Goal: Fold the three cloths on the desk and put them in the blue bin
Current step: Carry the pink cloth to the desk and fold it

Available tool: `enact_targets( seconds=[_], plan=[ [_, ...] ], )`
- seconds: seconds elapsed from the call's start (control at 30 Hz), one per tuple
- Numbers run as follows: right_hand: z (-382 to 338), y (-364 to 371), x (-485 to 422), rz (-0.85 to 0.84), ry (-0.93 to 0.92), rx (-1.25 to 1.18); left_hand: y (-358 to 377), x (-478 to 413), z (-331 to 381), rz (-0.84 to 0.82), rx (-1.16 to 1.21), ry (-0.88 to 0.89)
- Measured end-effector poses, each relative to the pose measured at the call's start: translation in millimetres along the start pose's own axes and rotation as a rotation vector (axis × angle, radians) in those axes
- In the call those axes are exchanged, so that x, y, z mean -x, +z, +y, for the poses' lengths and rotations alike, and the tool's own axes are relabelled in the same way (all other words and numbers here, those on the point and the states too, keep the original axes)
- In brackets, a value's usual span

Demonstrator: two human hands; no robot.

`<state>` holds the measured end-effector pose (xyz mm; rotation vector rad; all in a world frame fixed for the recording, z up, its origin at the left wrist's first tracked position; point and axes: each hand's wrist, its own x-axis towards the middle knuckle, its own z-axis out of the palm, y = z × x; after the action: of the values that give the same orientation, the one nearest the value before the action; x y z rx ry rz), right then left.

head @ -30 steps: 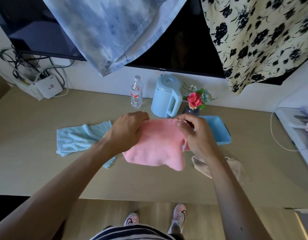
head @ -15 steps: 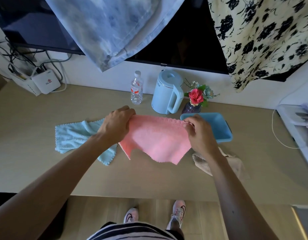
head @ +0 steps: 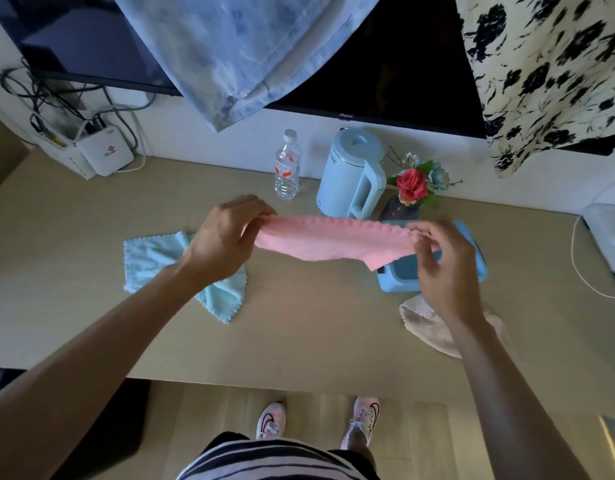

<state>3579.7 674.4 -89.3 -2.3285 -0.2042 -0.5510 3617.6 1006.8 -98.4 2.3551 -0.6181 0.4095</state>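
Note:
A pink cloth (head: 328, 239) is stretched in the air above the desk, its top edge taut between my hands. My left hand (head: 226, 237) pinches its left corner and my right hand (head: 441, 268) pinches its right corner. A light blue cloth (head: 150, 261) lies crumpled on the desk below my left wrist. A beige cloth (head: 425, 323) lies on the desk under my right forearm, partly hidden. The blue bin (head: 475, 258) sits on the desk behind my right hand, mostly covered by the hand and the pink cloth.
Along the back wall stand a water bottle (head: 287, 166), a light blue kettle (head: 351, 173) and a vase of flowers (head: 415, 188). A white router (head: 103, 155) with cables sits at back left. Garments hang over the dark screen above. A white cable (head: 581, 268) trails at right.
My hands have moved apart and raised the pink cloth, pulling it from a bunched shape into a wide taut band. The other two cloths have not moved.

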Motion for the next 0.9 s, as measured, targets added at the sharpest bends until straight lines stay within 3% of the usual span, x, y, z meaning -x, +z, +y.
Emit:
enact_targets(
  seconds=[0.17,0.37,0.6,0.9],
  plan=[
    [28,9,65,-0.273,-0.015,-0.016,33,69,-21,-0.231,0.076,-0.024],
    [74,57,139,-0.558,0.205,-0.038,93,135,-45,-0.468,0.043,-0.142],
    [98,79,148,-0.499,0.451,-0.155,115,133,-48,-0.486,0.081,-0.295],
    [132,127,104,-0.411,0.53,-0.082,158,96,-82,-0.397,-0.01,-0.405]
  ],
)
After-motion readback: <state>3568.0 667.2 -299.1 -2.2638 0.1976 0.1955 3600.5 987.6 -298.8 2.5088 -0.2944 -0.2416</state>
